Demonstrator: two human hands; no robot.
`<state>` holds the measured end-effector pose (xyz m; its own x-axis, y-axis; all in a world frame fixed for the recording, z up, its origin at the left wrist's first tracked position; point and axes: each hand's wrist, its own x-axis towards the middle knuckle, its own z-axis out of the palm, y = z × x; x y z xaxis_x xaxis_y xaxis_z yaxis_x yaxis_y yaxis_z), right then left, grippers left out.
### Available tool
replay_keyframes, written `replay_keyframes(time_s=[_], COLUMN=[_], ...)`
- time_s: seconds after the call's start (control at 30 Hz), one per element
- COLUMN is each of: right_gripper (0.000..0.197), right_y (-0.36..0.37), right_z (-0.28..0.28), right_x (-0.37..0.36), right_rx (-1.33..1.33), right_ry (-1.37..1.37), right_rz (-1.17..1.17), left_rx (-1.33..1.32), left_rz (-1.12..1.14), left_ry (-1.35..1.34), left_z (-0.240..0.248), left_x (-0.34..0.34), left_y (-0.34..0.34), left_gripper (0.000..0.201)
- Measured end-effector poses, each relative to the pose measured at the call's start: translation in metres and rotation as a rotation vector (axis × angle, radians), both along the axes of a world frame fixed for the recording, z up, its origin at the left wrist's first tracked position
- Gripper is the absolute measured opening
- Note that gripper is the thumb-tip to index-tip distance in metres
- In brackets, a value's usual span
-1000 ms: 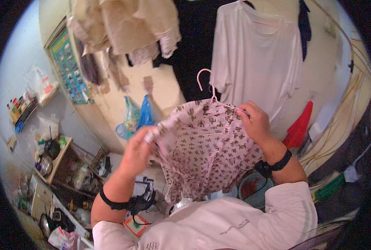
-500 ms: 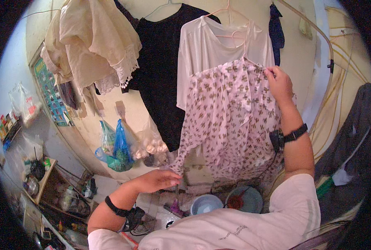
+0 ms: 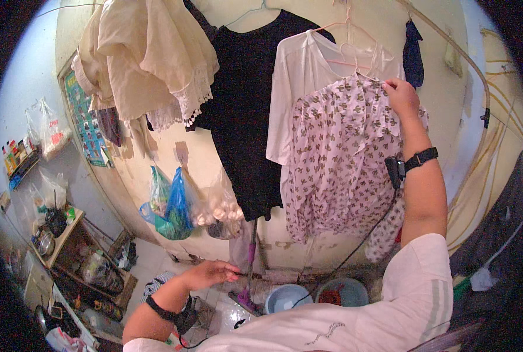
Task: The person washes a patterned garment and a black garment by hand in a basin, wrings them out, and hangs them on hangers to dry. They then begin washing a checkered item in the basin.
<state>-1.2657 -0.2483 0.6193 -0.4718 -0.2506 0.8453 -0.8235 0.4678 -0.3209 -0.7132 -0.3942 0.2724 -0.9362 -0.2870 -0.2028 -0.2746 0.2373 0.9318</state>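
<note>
A pale pink blouse (image 3: pixel 338 158) with a dark cactus-like print hangs on a light hanger (image 3: pixel 361 69) in front of a white top (image 3: pixel 282 117). My right hand (image 3: pixel 403 97) pinches the blouse at its right shoulder, close to the hanger. Lower down on the left, my left hand (image 3: pixel 211 273) is held in the air, fingers stretched out with nothing in them. It is apart from the blouse, nearest to a purple-handled pole (image 3: pixel 251 255) behind it. The blouse's left sleeve hangs down; its lower right part is partly hidden by my right forearm.
Beside the white top hang a black garment (image 3: pixel 247 105) and a cream lace-edged cloth (image 3: pixel 150 53). A blue plastic bag (image 3: pixel 179 205) and a clear bag of bulbs (image 3: pixel 217 211) hang lower. Two basins (image 3: pixel 289 298) stand on the floor. A wooden shelf (image 3: pixel 68 237) holds containers at left.
My left hand has come away from the blouse's left sleeve, which now hangs loose. My right hand stays at the shoulder. The view has shifted, so the wall appears farther right.
</note>
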Motion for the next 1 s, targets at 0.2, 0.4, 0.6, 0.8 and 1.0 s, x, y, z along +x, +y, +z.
replay_keyframes(time_s=[0.2, 0.4, 0.6, 0.8, 1.0], right_gripper=[0.027, 0.020, 0.019, 0.024, 0.025], right_y=[-0.003, 0.024, 0.029, 0.008, 0.009], right_z=[0.000, 0.017, 0.020, 0.017, 0.008], right_x=[-0.035, -0.054, -0.071, -0.083, -0.042], right_rx=[-0.101, -0.053, -0.193, -0.084, -0.023], right_ry=[0.193, -0.097, 0.055, -0.026, -0.075], right_rz=[0.080, 0.733, 0.657, 0.054, -0.061], left_rx=[0.150, 0.276, 0.345, 0.346, 0.291], left_rz=[0.127, 0.273, 0.297, 0.341, 0.279], left_ry=[0.043, 0.034, 0.033, -0.001, 0.116], left_z=[-0.014, -0.012, -0.027, -0.032, -0.018], left_x=[0.023, 0.044, 0.051, 0.039, 0.015], left_y=[-0.017, -0.018, -0.027, -0.036, -0.026], left_gripper=[0.035, 0.035, 0.037, 0.038, 0.040])
